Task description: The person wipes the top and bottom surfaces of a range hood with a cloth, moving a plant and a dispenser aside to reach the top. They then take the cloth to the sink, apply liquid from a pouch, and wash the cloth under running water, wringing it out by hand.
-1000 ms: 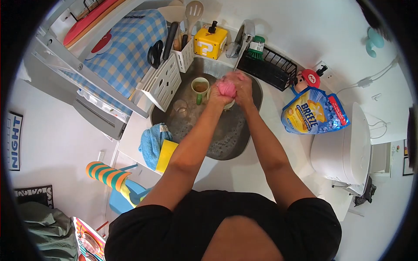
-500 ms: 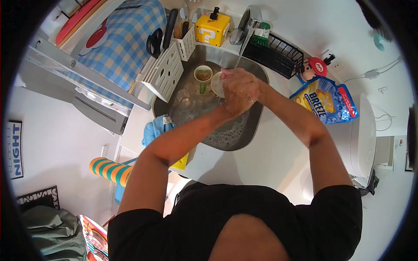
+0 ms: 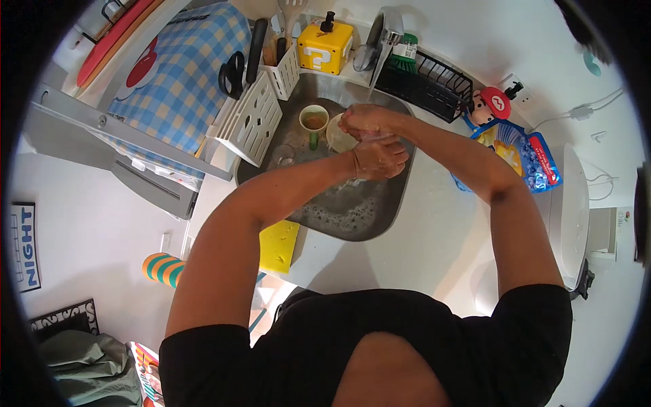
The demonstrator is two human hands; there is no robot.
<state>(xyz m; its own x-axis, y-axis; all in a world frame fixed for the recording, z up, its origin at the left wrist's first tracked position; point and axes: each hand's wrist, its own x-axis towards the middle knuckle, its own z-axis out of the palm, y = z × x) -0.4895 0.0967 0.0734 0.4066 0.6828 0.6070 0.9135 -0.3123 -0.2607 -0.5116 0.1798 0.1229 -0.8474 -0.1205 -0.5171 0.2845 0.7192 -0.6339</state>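
Both hands are over the metal sink (image 3: 400, 197), below the tap (image 3: 386, 30). My right hand (image 3: 366, 121) has its fingers curled inward, beside the running water. Just below it, my left hand (image 3: 381, 159) is closed, knuckles up. The hands nearly touch; whatever may be between them is hidden. A pale round dish (image 3: 338, 136) sits in the sink, partly covered by my right hand. Left of it stands a cup with a green handle (image 3: 313, 121), brownish liquid inside. A clear glass (image 3: 284, 155) is nearer the sink's left side. Suds float on the water.
A white slotted utensil rack (image 3: 251, 125) with black scissors (image 3: 232, 74) borders the sink on the left. Behind are a yellow question-mark dispenser (image 3: 327, 46) and a black wire rack (image 3: 434, 85). A blue detergent pouch (image 3: 536, 159) lies right; a yellow cloth (image 3: 278, 245) hangs at the front edge.
The hands were clasped together and have drawn apart slightly, the left one moving down toward me. The view has shifted a little; my left arm now covers the blue towel.
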